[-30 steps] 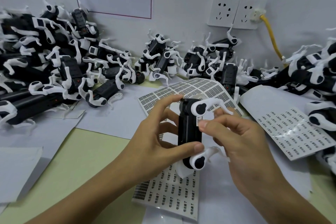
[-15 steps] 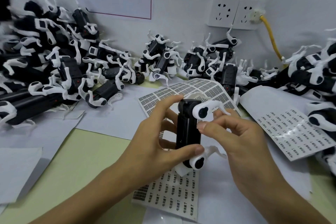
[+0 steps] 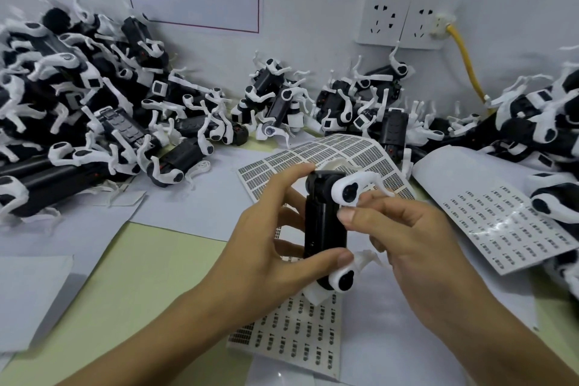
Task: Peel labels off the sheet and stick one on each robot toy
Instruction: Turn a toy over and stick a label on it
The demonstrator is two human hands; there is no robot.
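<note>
A person's left hand (image 3: 269, 247) grips a black, oblong plastic robot toy with white legs (image 3: 324, 229), thumb across its lower body and forefinger on its top end, holding it upright above a white label sheet printed with small black codes (image 3: 300, 332) on the table. The right hand (image 3: 416, 247) has its thumb pressed flat on the toy's right side, fingers curled behind; no label is visible under it. To seat a label well, the thumb should likely rub firmly along its whole length while the left hand keeps the body steady. A pile of black-and-white toys (image 3: 94, 122) lies beyond.
</note>
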